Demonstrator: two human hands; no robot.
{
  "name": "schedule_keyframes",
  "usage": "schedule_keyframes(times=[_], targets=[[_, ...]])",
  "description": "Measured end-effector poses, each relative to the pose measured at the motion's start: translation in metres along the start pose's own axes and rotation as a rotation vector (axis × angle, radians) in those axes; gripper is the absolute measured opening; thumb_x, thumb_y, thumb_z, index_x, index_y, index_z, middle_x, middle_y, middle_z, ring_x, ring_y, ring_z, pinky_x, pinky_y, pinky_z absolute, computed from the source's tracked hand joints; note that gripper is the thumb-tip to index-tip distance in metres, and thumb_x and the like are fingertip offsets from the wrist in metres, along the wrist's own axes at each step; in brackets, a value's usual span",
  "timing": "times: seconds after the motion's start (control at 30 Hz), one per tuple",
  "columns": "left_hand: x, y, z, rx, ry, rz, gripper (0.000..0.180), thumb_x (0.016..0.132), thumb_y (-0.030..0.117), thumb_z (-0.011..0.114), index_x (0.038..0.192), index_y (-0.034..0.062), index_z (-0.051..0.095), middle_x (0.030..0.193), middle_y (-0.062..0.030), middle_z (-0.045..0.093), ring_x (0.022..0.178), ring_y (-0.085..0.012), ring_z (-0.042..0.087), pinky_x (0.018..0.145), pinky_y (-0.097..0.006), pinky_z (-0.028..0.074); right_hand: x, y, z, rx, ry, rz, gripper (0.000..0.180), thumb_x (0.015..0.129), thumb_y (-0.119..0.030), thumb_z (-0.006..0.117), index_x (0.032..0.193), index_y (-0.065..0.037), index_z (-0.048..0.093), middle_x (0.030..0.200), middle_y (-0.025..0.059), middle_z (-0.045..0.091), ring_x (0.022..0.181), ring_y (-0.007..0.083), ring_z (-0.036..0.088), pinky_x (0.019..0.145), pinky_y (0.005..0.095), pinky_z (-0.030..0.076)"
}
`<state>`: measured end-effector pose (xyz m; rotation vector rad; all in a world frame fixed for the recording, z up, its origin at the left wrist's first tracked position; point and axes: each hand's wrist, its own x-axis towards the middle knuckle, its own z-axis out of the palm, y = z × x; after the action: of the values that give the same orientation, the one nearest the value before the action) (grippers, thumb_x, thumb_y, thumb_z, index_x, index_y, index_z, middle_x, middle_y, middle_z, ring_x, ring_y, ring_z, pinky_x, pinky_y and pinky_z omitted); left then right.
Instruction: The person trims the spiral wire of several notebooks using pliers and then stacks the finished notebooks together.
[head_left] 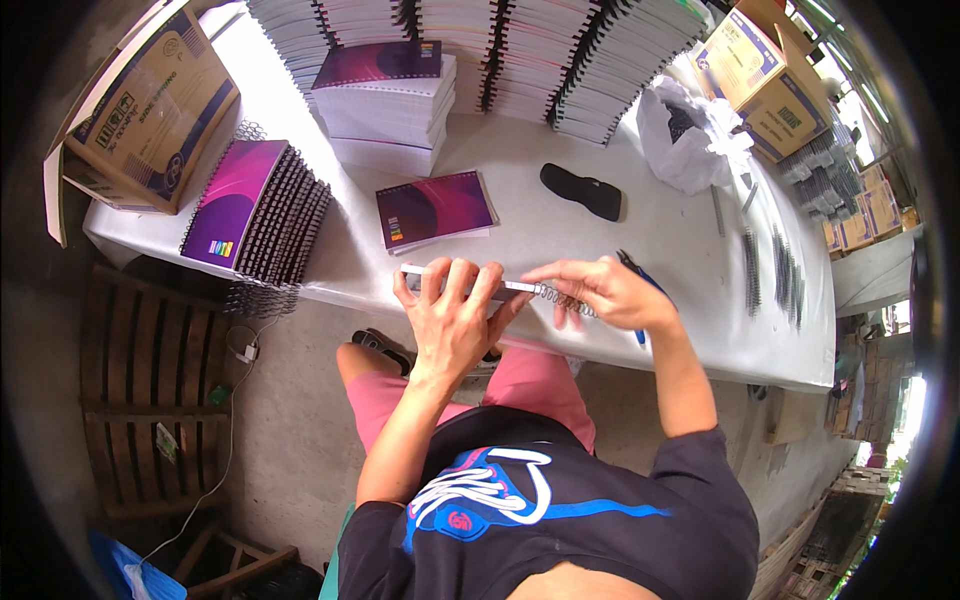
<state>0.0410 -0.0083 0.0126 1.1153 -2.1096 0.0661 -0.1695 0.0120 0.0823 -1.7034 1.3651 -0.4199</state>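
Observation:
At the front edge of the table my left hand (450, 310) grips a thin notebook (517, 287), its fingers over the top and the thumb along the near side. The notebook is seen nearly edge-on, and much of it is hidden behind my fingers. A dark spiral binding coil (560, 297) extends from its right end. My right hand (615, 293) has its fingers around that coil, with the lower fingers slightly blurred. Just beyond my hands a purple-covered notebook (436, 208) lies flat on some white sheets. A blue-handled tool (640, 334), partly hidden, lies behind my right wrist.
Purple spiral-bound notebooks (238, 200) are stacked at the table's left, beside a cardboard box (160, 100). Farther back are a thick paper stack (385, 115) and rows of bound books (540, 60). A black case (581, 192), white plastic bag (680, 150) and loose coils (787, 275) occupy the right.

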Motion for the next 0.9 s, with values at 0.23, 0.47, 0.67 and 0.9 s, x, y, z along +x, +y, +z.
schedule_keyframes(times=[0.23, 0.47, 0.67, 0.9], targets=[[-0.001, -0.005, 0.002, -0.082, 0.029, 0.008, 0.047, 0.066, 0.053, 0.074, 0.088, 0.0138, 0.059, 0.101, -0.0064, 0.048, 0.1, -0.0248, 0.045, 0.089, -0.045, 0.029, 0.043, 0.081, -0.04, -0.778, 0.505, 0.054, 0.057, 0.08, -0.016, 0.055, 0.136, -0.018, 0.044, 0.129, 0.0115, 0.051, 0.117, 0.0318, 0.048, 0.099, 0.0469, 0.038], [0.002, -0.01, -0.001, -0.142, 0.063, -0.045, 0.053, 0.06, 0.055, 0.077, 0.074, 0.0083, 0.055, 0.111, -0.0111, 0.047, 0.106, -0.0318, 0.042, 0.093, -0.049, 0.031, 0.064, 0.108, -0.04, -0.765, 0.584, -0.046, 0.063, 0.07, -0.011, 0.059, 0.132, -0.013, 0.048, 0.12, 0.0141, 0.054, 0.109, 0.0331, 0.051, 0.092, 0.0418, 0.044], [0.0, -0.006, 0.004, -0.186, 0.057, -0.023, 0.053, 0.057, 0.052, 0.08, 0.072, 0.0074, 0.054, 0.103, -0.0093, 0.048, 0.103, -0.0304, 0.041, 0.096, -0.05, 0.03, 0.053, 0.094, -0.065, 0.256, 0.582, 0.058, 0.045, 0.068, -0.001, 0.066, 0.112, -0.005, 0.059, 0.1, 0.0069, 0.064, 0.094, 0.0201, 0.061, 0.083, 0.0336, 0.049], [0.003, -0.009, 0.0, -0.219, 0.071, -0.047, 0.05, 0.062, 0.054, 0.076, 0.074, 0.009, 0.057, 0.102, -0.0077, 0.047, 0.101, -0.0284, 0.041, 0.097, -0.054, 0.028, 0.03, 0.024, 0.014, 0.546, 0.099, -0.591, 0.025, 0.073, 0.006, 0.068, 0.097, 0.0, 0.067, 0.097, 0.0085, 0.065, 0.089, 0.015, 0.06, 0.08, 0.0273, 0.048]])
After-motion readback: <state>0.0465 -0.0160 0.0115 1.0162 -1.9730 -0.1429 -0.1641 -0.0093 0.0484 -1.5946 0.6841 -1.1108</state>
